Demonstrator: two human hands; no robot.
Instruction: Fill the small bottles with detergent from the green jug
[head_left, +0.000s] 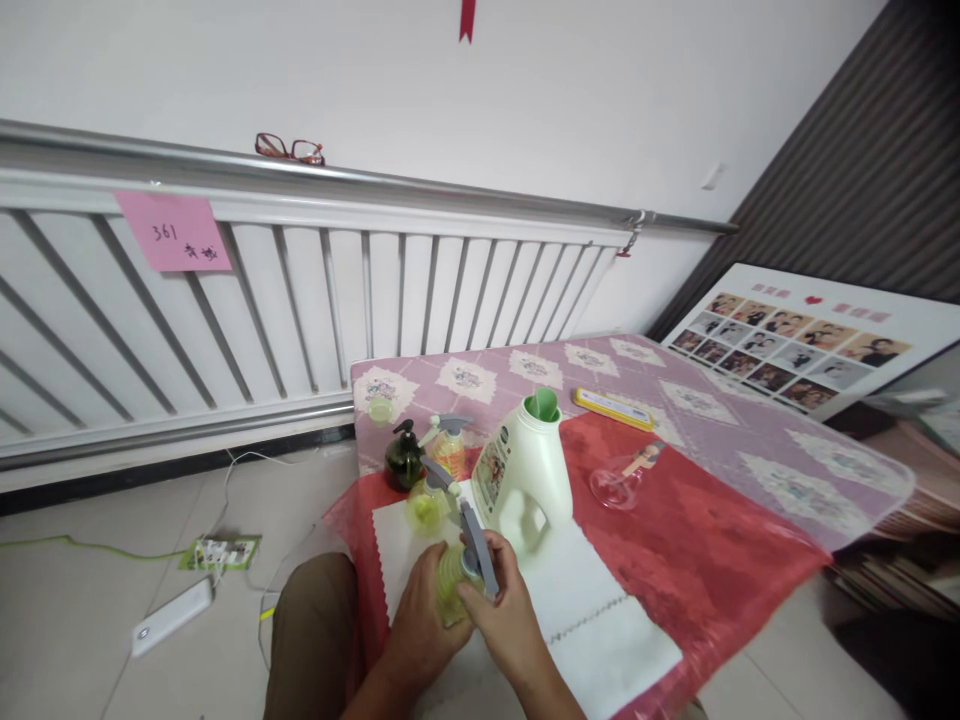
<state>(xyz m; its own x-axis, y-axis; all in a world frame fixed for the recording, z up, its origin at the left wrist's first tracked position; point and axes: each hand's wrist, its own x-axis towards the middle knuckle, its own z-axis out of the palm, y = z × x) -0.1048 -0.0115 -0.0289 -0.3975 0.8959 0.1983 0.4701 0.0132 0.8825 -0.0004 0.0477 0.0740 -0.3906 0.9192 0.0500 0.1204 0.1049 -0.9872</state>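
My left hand point(421, 622) is wrapped round the body of a small yellow-green spray bottle point(452, 583) over the white cloth point(592, 610). My right hand point(504, 612) grips the bottle's grey spray head point(477, 545) from the right. Just behind stands a large white detergent jug point(525, 475), uncapped, with a green spout. To its left are another yellow-green spray bottle point(426, 505), a dark green pump bottle point(403, 458) and an orange-tinted spray bottle point(448, 445). A clear pink spray bottle point(621, 480) lies on its side to the right.
The low table point(787, 460) has a pink patterned cover and a red sheet point(712, 560) on top. A yellow flat box point(613, 408) and a small yellow-green cap point(380, 409) lie farther back. A radiator point(300, 300) lines the wall. A power strip point(217, 552) lies on the floor.
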